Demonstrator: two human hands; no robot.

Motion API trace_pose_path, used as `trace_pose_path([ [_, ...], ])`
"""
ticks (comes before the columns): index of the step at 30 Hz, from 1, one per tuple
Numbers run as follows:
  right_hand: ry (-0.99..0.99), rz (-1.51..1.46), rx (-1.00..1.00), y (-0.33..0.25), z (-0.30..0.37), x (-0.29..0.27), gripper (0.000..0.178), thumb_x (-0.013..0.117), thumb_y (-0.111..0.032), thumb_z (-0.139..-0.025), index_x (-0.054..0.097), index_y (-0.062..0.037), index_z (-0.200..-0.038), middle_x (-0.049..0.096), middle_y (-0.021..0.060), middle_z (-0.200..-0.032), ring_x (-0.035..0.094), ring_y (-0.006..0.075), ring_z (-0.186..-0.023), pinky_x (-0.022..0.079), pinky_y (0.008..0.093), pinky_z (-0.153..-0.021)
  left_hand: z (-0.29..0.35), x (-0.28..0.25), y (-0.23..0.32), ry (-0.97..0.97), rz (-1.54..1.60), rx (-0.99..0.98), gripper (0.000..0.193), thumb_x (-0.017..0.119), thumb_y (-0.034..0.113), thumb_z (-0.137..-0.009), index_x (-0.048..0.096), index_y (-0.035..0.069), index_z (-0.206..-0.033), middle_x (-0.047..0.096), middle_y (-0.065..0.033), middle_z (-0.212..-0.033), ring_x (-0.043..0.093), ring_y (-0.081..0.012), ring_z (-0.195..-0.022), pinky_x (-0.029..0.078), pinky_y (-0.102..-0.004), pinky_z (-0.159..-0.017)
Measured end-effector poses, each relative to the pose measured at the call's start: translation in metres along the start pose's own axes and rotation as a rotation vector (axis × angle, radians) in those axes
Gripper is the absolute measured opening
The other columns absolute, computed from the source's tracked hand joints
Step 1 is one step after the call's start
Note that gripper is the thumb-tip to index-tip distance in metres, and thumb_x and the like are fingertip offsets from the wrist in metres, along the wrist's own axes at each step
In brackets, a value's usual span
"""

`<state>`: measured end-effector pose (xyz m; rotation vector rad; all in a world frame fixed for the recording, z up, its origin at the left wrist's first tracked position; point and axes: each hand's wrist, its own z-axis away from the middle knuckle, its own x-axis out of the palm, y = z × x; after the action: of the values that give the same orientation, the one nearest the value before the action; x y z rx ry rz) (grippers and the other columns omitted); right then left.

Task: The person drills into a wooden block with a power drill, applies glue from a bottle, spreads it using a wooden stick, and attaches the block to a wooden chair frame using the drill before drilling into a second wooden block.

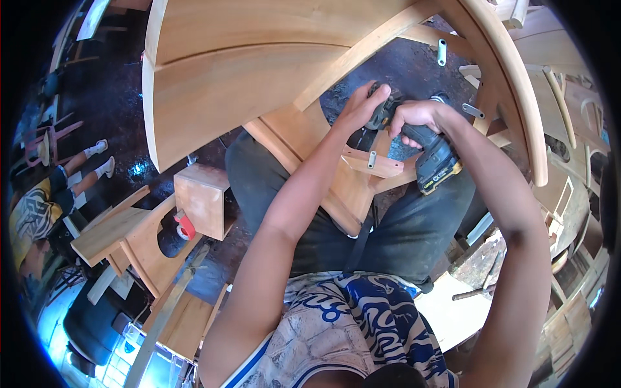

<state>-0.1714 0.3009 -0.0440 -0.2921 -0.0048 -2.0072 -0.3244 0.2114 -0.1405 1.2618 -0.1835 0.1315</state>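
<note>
A black cordless drill (435, 169) with a yellow-marked battery is between my hands, above my lap. My right hand (419, 119) wraps round its grip. My left hand (363, 110) clasps the dark front end of the tool, thumb on top; its fingertips are partly hidden. Below and around the drill is a wooden chair frame (278, 143), lying between my knees. Its broad panel (246, 84) rises at upper left, and a curved rail (511, 77) arcs on the right. Slotted metal plates show on the wood: one plate (372, 160) near the drill, another plate (442, 53) farther off.
Left of my knee stand a wooden block (202, 200) and a red tape roll (185, 224) by more chair parts (139, 249). Farther left, another person's legs (84, 169) show. Stacked wooden parts (572, 129) crowd the right side. A pale sheet (453, 310) lies at lower right.
</note>
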Motion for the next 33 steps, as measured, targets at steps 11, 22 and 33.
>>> trace_pose_path([
  [11, 0.158, 0.192, 0.216, 0.002, 0.072, -0.019, 0.015, 0.072, -0.023, -0.084, 0.067, -0.009, -0.088, 0.062, 0.0082, -0.071, 0.059, 0.0197, -0.056, 0.052, 0.0362, -0.054, -0.008, 0.066, 0.015, 0.026, 0.201, 0.086, 0.056, 0.058, 0.055, -0.101, 0.063, 0.0, -0.113, 0.068, -0.0091, -0.097, 0.062, -0.0163, -0.091, 0.052, -0.0357, -0.082],
  [22, 0.138, 0.109, 0.312, 0.014, 0.062, -0.023, 0.019, 0.075, -0.013, -0.08, 0.066, -0.0031, -0.093, 0.063, 0.012, -0.068, 0.061, 0.0226, -0.053, 0.052, 0.0373, -0.049, -0.003, 0.079, -0.005, 0.015, 0.111, 0.001, 0.07, 0.051, 0.065, -0.099, 0.062, -0.002, -0.115, 0.07, -0.0203, -0.104, 0.068, -0.0307, -0.102, 0.051, -0.0429, -0.091],
  [33, 0.157, 0.217, 0.301, 0.005, 0.056, -0.016, 0.014, 0.072, -0.019, -0.085, 0.068, -0.0071, -0.091, 0.064, 0.0085, -0.072, 0.061, 0.0201, -0.057, 0.052, 0.0364, -0.054, -0.008, 0.078, -0.025, 0.144, 0.042, 0.001, 0.068, 0.053, 0.063, -0.098, 0.064, -0.002, -0.114, 0.071, -0.0224, -0.105, 0.069, -0.0343, -0.103, 0.051, -0.0437, -0.09],
])
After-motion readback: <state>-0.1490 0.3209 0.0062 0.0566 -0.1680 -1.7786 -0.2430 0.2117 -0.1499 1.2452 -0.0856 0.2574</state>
